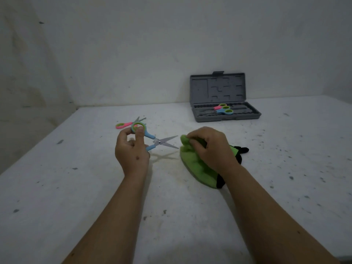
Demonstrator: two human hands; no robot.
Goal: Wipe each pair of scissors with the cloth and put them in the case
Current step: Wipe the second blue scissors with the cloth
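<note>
The pink scissors (pixel 125 124) lie unwiped on the table (pixel 76 187), at far left. The blue scissors (pixel 152 139) are held above the table by the left hand (pixel 131 149), fingers curled round the handle loops, blades spread open and aimed at the right hand (pixel 209 147). A cut is possible if the exposed edges meet the knuckles. The cloth (pixel 192 162) is gripped in bunched fingers, resting on the table. Two pairs already lie in the case (pixel 226 111), beyond.

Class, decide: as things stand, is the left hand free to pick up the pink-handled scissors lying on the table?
Probably not yet: the left hand grips the blue-handled scissors. The pink-handled scissors lie unobstructed just beyond it.
</note>
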